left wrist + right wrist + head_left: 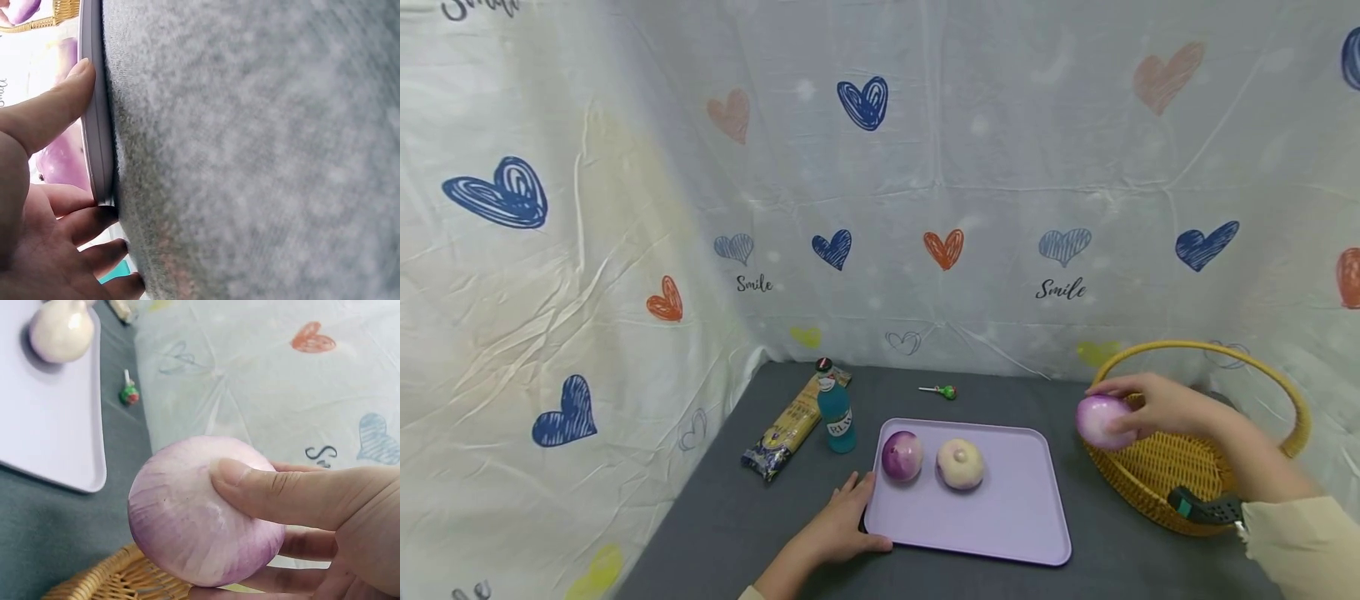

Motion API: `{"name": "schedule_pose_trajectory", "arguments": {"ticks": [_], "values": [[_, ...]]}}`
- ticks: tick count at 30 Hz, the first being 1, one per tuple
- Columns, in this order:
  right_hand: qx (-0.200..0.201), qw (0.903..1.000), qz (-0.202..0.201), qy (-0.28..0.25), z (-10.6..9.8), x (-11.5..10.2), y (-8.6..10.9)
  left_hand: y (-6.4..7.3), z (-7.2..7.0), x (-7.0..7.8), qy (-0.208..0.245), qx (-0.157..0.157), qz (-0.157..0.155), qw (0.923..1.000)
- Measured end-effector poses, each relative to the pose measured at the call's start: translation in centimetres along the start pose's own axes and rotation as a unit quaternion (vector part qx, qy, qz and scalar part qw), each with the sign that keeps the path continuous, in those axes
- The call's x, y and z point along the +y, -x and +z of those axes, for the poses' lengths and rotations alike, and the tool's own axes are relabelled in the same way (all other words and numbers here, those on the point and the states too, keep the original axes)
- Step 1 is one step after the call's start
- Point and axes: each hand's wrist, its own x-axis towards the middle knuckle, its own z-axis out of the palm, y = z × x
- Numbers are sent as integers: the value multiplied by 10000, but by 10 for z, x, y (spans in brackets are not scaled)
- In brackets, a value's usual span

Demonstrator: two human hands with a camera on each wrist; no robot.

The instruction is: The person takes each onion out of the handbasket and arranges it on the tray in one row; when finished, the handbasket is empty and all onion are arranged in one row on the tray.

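My right hand [1146,406] holds a purple-and-white onion [1101,422] over the left side of a yellow wicker basket [1138,492]. In the right wrist view the thumb lies across the front of this onion [200,519], and the other fingers are partly hidden behind it. My left hand [842,521] rests at the near left corner of a pale lilac tray [1000,525]. Its thumb touches the near rim, while the fingers spread along the left rim. On the tray sit a purple onion [902,456] at the left and a paler onion [960,464] beside it.
Behind the tray's left side stands a blue bottle [837,412], upright beside a long gold packet [793,425]. A green-and-red lollipop [949,392] lies beyond the tray. The basket's tall handle [1195,344] arches over it, and a heart-printed curtain [880,192] hangs behind the dark table.
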Motion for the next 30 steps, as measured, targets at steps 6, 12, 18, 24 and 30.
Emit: {"name": "schedule_pose_trajectory", "arguments": {"ticks": [6,12,18,24,30], "values": [[-21,9993,-369,42,10,-5,-5,-1,-1,0,-52,-15,-36,10000],[25,9981,-569,233,20,-13,-10,-2,-1,0,-30,-35,12,10000],[5,9972,-630,399,32,-24,-16,-2,-1,0,-32,-53,-3,10000],[-39,9962,-711,496,42,-26,-23,-1,-2,2,-59,-67,-24,10000],[-123,9961,-772,405,51,-30,-26,-2,-1,0,-53,-70,-27,10000]]}}
